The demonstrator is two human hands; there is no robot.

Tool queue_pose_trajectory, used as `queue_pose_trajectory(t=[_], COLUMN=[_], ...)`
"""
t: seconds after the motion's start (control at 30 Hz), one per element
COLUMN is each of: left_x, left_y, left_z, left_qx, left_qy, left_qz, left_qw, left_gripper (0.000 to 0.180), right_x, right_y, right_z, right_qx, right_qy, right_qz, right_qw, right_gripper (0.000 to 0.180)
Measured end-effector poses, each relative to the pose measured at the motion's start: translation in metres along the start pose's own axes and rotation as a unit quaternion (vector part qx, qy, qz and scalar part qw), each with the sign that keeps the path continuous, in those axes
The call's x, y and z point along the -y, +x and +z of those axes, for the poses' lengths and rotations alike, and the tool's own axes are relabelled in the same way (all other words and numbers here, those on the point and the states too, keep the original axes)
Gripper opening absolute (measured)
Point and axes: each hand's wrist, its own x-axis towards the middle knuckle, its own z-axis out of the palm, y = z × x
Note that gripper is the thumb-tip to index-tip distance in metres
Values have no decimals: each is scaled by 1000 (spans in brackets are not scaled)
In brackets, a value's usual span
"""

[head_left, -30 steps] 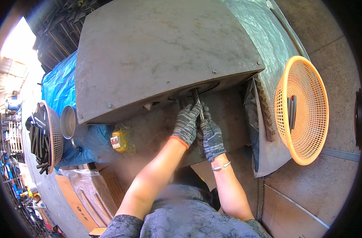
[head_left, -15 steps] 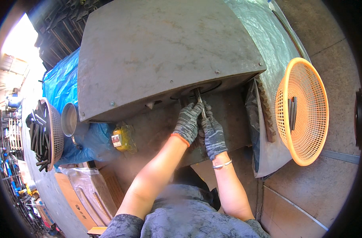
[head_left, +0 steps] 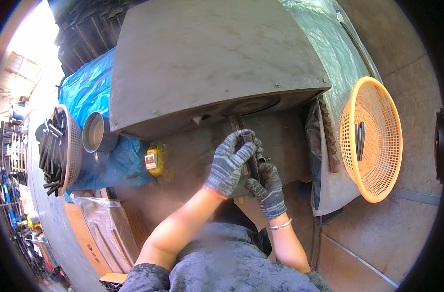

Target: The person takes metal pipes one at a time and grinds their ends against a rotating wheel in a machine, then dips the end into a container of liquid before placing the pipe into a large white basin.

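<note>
**One dark tube (head_left: 253, 168) now apart from the disc**

Grey metal housing (head_left: 212, 53) fills the upper middle of the frame; dark disc (head_left: 251, 105) at its lower edge. Orange basket (head_left: 380, 146) at right, a few dark pieces (head_left: 360, 141) inside. Pale basket (head_left: 75, 146) at left, piled with dark tubes (head_left: 51, 151).

Left hand (head_left: 229, 163), gloved, centre: wrapped round the tube's upper part. Right hand (head_left: 268, 192), gloved, just below and to the right: fingers bent beside the tube's lower end; cannot tell whether they grip it.

Change: half a second ago both hands were close together on the tube, its far end up at the disc. It now sits lower, between the hands. Judgement: contact with the disc has ended, and the left hand carries the piece.
</note>
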Motion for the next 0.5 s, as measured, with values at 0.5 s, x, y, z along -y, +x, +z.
queue_pose_trajectory(t=[0.5], left_x=[-47], left_y=[-77], left_z=[-34], left_qx=[-65], left_qy=[76], left_qz=[88], left_qw=[991], left_gripper=[27], right_x=[-3], right_y=[-31], right_z=[49], right_qx=[104], right_qy=[-75], right_qz=[-72], right_qw=[989], right_gripper=[24])
